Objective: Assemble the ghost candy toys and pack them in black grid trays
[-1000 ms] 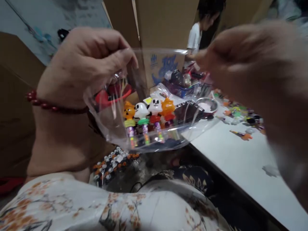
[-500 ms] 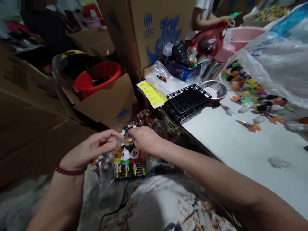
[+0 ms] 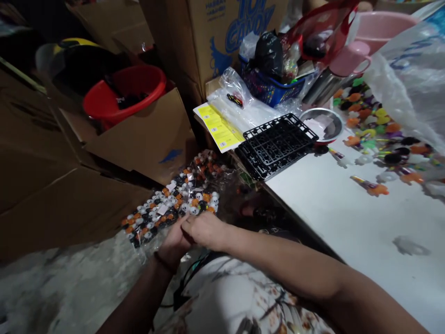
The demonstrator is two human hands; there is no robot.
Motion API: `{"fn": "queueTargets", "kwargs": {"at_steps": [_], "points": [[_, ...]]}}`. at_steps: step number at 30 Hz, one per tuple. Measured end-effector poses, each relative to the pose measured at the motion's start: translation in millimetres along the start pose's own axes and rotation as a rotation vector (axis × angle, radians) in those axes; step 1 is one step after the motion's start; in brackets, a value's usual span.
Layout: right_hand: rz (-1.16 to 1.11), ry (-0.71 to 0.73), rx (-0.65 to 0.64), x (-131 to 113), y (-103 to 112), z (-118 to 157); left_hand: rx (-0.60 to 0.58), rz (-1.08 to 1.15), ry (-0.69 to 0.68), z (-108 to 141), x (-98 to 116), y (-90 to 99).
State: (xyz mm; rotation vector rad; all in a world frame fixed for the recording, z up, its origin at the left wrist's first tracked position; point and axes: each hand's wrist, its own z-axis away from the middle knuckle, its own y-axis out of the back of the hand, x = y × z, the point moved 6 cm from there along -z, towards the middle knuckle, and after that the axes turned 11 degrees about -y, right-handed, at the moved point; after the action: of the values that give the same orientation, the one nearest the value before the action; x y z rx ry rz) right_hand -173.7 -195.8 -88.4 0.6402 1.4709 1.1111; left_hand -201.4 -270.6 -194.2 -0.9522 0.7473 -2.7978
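My right hand (image 3: 208,230) is closed, its curled fingers meeting my left hand (image 3: 176,242) low in the middle of the view. The left fingers are closed and partly covered by the right ones; whatever lies between them is hidden. Just beyond both hands lies a clear plastic bag of toy heads (image 3: 200,202), white skulls, orange pumpkins and black ones, its near edge close to my fingers. Further left and behind, more clear bags of such heads (image 3: 153,215) lie in a row, with small white slips on them.
On the right, a white table (image 3: 330,204) carries black plastic trays (image 3: 278,144), yellow-printed sheets (image 3: 217,127), a metal bowl (image 3: 325,123), a blue basket (image 3: 271,93) and scattered toys (image 3: 375,116). A cardboard box (image 3: 146,144) with a red basin (image 3: 125,93) above it stands at left.
My hands have come together and lower, toward my lap. The bag between them has tipped, so the heads' tops show instead of the figures' fronts. My view has shifted down.
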Motion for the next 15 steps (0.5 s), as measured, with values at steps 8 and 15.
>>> {"fn": "queueTargets", "kwargs": {"at_steps": [8, 15], "points": [[-0.07, -0.243, 0.085, 61, 27, 69, -0.014, -0.072, -0.084, -43, 21, 9.0], [0.241, -0.528, 0.481, 124, 56, 206, -0.018, 0.074, -0.366, -114, 65, 13.8]]}}
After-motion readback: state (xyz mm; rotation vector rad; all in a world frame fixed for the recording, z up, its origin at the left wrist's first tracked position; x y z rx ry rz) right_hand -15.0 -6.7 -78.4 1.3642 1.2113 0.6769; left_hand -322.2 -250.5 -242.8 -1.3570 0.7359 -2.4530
